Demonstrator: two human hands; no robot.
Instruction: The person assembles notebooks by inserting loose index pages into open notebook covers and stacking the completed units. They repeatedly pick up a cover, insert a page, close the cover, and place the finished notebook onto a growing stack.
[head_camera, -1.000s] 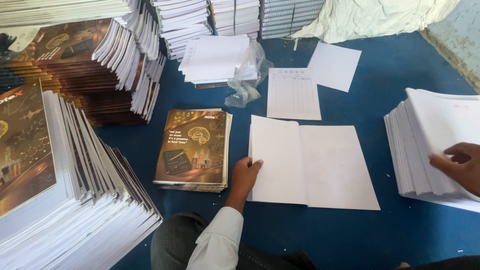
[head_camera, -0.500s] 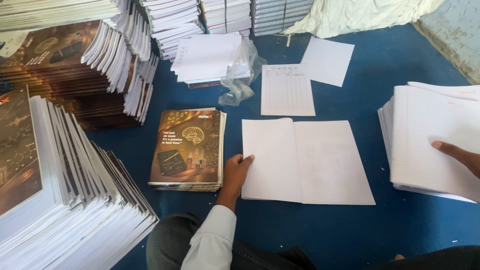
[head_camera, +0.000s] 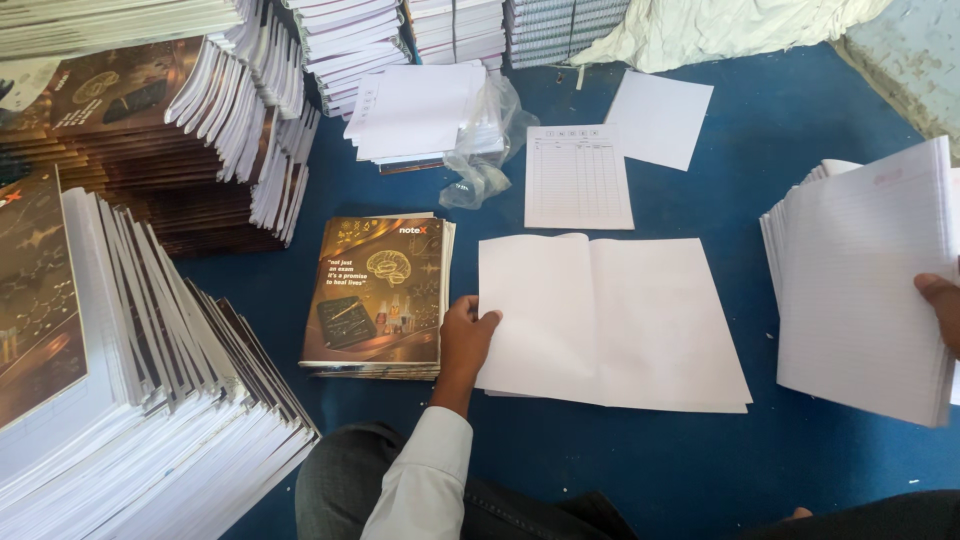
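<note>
My left hand (head_camera: 466, 336) rests with curled fingers on the left edge of an open white folded sheet (head_camera: 610, 320) lying on the blue floor. Just left of it sits a short pile of brown covers with a brain picture (head_camera: 378, 293). At the far right my right hand (head_camera: 940, 308) grips a bundle of lined white pages (head_camera: 860, 285), lifted and tilted off the white stack under it. Only the fingers of that hand show at the frame edge.
Tall slanting stacks of brown-covered notebooks (head_camera: 130, 400) fill the left side. More stacks (head_camera: 350, 40) line the back. A white pile in clear plastic (head_camera: 425, 115), a ruled form sheet (head_camera: 577, 176) and a blank sheet (head_camera: 660, 118) lie on the blue floor (head_camera: 640, 470). White cloth (head_camera: 730, 25) sits behind.
My right hand has raised a bundle of lined pages off the right stack and tilted it up. My left hand stays on the folded sheet's edge.
</note>
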